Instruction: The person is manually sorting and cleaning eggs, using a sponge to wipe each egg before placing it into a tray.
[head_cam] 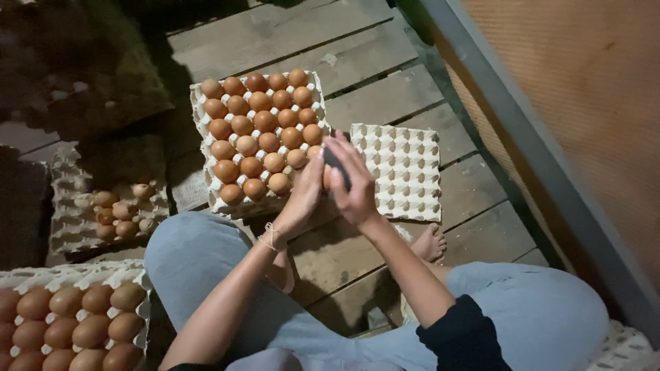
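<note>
Head view: right hand (355, 184) rubs egg (328, 177)

A brown egg (328, 177) sits pressed between the two hands, only a sliver of shell showing beside a dark patch, perhaps a cloth, under the fingers of the right hand (352, 184); the left hand (302, 196) cups it from the other side. Just left of the hands, and touching them at its near corner, a pale pulp egg tray (199, 117) lies flat on the wooden plank floor, nearly filled with rows of brown eggs. Just right of the hands lies a second pulp tray (405, 172), flat, its cups bare.
</note>
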